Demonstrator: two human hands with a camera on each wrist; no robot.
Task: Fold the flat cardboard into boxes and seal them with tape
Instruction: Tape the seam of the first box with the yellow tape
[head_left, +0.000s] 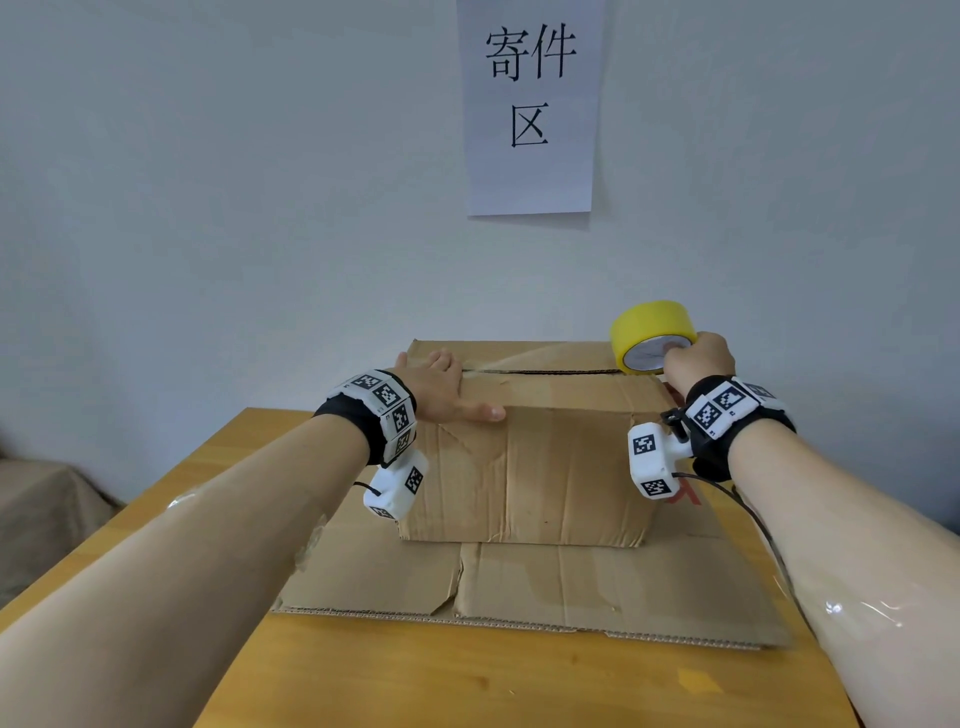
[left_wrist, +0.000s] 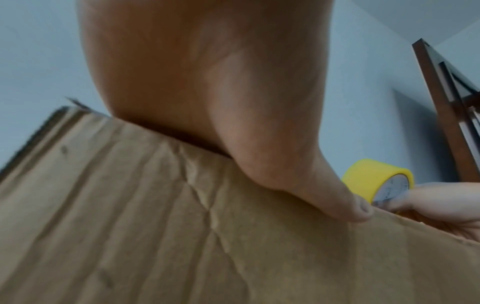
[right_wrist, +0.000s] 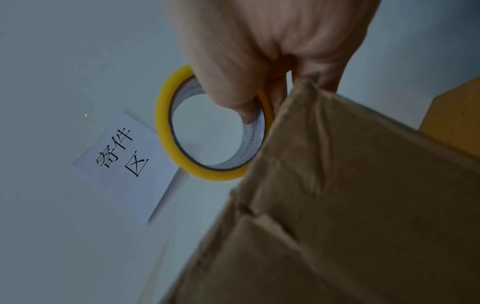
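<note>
One flat cardboard sheet (head_left: 519, 587) is seen lying nearest on the wooden table (head_left: 467, 680), with one folded box (head_left: 540, 467) set upon it and one yellow tape roll (head_left: 644, 325) held upright at the far right end of the box's top seam, below a single paper sign (head_left: 530, 104) on the wall. The left hand (head_left: 441, 389) is laid flat on the box top with fingers spread and straight, while the right hand (head_left: 698, 358) is curled around the roll. Only in the right wrist view is a finger (right_wrist: 233, 96) shown hooked through the roll's core; only in the left wrist view is a dark wooden frame (left_wrist: 446, 107) shown.
</note>
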